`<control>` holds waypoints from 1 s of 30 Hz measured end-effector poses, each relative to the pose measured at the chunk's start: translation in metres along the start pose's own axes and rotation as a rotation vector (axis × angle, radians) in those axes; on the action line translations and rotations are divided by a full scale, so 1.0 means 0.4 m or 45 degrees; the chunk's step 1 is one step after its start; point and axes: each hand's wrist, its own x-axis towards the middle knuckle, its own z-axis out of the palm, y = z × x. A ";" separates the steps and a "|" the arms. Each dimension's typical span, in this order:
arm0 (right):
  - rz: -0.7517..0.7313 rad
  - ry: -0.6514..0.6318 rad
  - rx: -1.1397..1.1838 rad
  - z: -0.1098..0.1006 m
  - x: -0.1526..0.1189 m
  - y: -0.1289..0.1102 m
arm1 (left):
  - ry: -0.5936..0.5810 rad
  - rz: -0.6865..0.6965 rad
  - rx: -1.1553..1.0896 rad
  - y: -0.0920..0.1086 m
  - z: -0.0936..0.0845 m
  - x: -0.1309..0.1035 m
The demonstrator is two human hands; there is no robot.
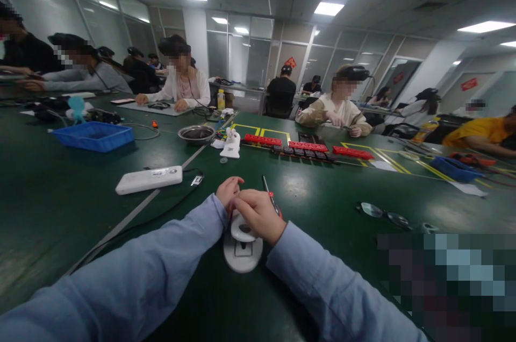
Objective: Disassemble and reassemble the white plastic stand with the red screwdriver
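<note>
Straight in front of me on the green table stands a white device with an oval base [243, 261] and a raised upper part with a dark opening. My left hand [228, 191] is curled around its far side, one finger showing past the right hand. Closed against the top of the device, my right hand [258, 213] has thumb and fingers pressed together; whatever lies between them is hidden. Just beyond the right hand a screwdriver [265, 183] with red on its handle shows, partly covered by that hand.
A white elongated device [149, 179] with a black cable lies left. Beyond are a blue tray [94, 136], a metal bowl [196, 133], a white animal-shaped piece [230, 144] and red strips [308, 146]. Glasses [382, 214] lie right. Several people sit around.
</note>
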 end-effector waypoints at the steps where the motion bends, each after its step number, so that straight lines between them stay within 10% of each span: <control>1: -0.014 -0.010 -0.014 -0.008 0.001 -0.004 | -0.015 -0.017 -0.041 0.021 0.004 -0.005; 8: -0.116 0.211 -0.431 -0.077 0.018 -0.103 | -0.291 -0.266 -0.296 0.194 0.058 -0.139; 11: -0.138 0.116 -0.727 -0.079 0.016 -0.142 | -0.258 -0.526 -0.380 0.215 0.077 -0.208; 15: -0.175 0.196 -0.849 -0.066 0.009 -0.157 | -0.183 -0.450 -0.445 0.218 0.087 -0.248; 21: 0.000 0.371 -0.402 -0.100 0.004 -0.173 | -0.382 -0.235 -0.065 0.204 0.024 -0.116; 26: 0.187 0.423 -0.184 -0.136 0.006 -0.164 | -0.402 -0.457 0.326 0.134 -0.092 0.062; 30: 0.350 0.433 0.032 -0.142 0.014 -0.139 | -0.468 -0.259 0.452 0.092 -0.124 0.078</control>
